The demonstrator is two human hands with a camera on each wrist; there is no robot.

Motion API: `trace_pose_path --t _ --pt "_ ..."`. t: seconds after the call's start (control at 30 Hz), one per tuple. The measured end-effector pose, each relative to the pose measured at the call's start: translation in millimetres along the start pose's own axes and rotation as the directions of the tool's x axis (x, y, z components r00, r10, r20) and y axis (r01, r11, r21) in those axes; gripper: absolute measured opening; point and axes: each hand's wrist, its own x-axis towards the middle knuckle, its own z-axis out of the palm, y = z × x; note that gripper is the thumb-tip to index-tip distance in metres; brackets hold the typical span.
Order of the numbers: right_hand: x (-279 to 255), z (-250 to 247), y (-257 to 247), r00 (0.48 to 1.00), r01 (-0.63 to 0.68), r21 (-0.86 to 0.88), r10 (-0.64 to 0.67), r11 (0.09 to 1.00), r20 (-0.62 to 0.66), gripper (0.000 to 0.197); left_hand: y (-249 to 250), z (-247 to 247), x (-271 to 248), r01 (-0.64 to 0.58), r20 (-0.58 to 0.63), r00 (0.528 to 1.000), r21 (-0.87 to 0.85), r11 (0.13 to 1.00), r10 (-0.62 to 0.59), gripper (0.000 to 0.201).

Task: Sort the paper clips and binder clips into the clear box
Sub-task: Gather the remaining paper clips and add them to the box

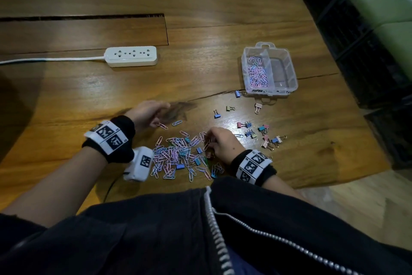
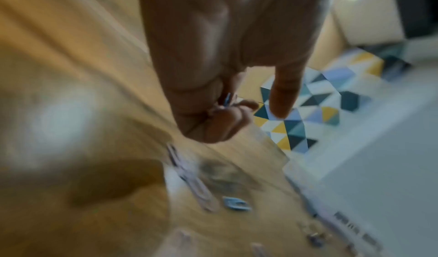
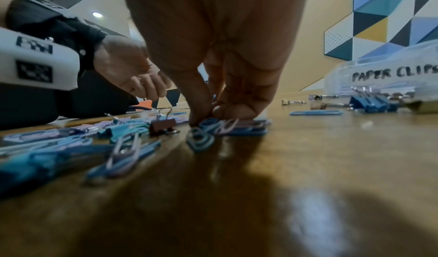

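Right wrist view, right hand (image 3: 213,69) pinching paper clips (image 3: 227,128), left hand (image 2: 227,58) clutching clips.

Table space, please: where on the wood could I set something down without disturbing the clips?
Bare wood lies between the power strip and the clear box, and left of the left hand. It is crowded between both hands, and from the right hand up to the box.

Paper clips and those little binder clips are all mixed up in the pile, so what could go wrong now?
1. In the pile binder clips lie tangled among paper clips, so the right hand pinching there might lift both kinds together.
2. The clear box holds paper clips in its left half only; a stray binder clip could land there.
3. The left hand seems to hold clips while moving fast; some might drop.
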Motion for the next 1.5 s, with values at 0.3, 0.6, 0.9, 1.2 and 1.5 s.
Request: trace_pose_path --t 0.3,0.6,0.9,1.2,1.5 --pt "-2.0 1.0 -1.2 0.998 -0.009 0.001 0.009 1.000 -0.065 0.010 -29.0 1.3 -1.7 -0.035 -0.111 0.962 0.856 0.515 0.249 0.026" --pt "-10.5 -5.7 4.2 0.997 -0.022 0.043 0.026 0.999 -0.078 0.009 -49.3 30.6 -20.6 -0.217 0.159 0.975 0.845 0.489 0.158 0.039" --pt "-30.4 -26.9 16.7 0.972 -0.128 0.287 0.177 0.949 -0.153 0.021 -46.5 31.4 -22.9 -0.248 0.158 0.962 0.845 0.474 0.223 0.044" --pt "-39.6 -11.8 23.2 0.991 -0.132 -0.084 0.135 0.988 0.026 0.060 -51.0 42.7 -21.5 -0.272 0.231 0.958 0.921 0.277 0.172 0.033" --pt "-39.5 -4.3 26.0 0.988 -0.103 -0.007 0.101 0.995 -0.116 0.024 -33.0 35.9 -17.2 -0.095 0.166 0.985 0.299 0.949 0.047 0.020"
